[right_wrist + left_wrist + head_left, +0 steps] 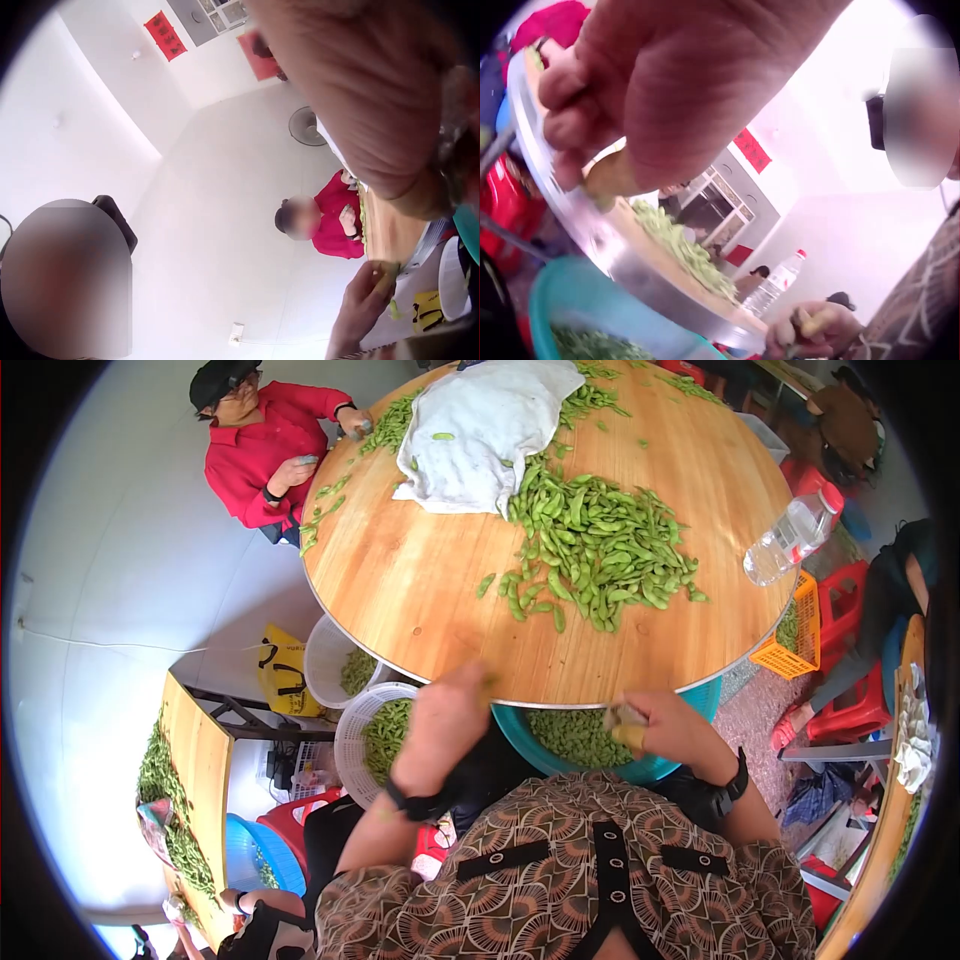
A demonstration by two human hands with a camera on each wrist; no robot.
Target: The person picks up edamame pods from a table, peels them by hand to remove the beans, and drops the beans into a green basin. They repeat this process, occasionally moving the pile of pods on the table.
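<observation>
My left hand (450,720) hovers at the near edge of the round table, blurred, its fingers curled. A yellowish cover sits on its thumb (615,178). In the right wrist view, green shows at that hand's fingertips, like an edamame pod, and a green piece (395,309) shows just below them. My right hand (675,730) is bent over the teal basin (712,705), which contains shelled green beans (580,738). Its thumb has a yellowish cover, pressed near a wrapped finger; I cannot tell whether it holds anything. Edamame pods (600,540) lie heaped on the table ahead.
A white cloth (480,435) covers part of the table. The plastic bottle (795,535) stands near the right edge. White baskets (345,745) with green pods are below on the left, an orange crate (805,625) on the right. A person in red (260,450) works across the table.
</observation>
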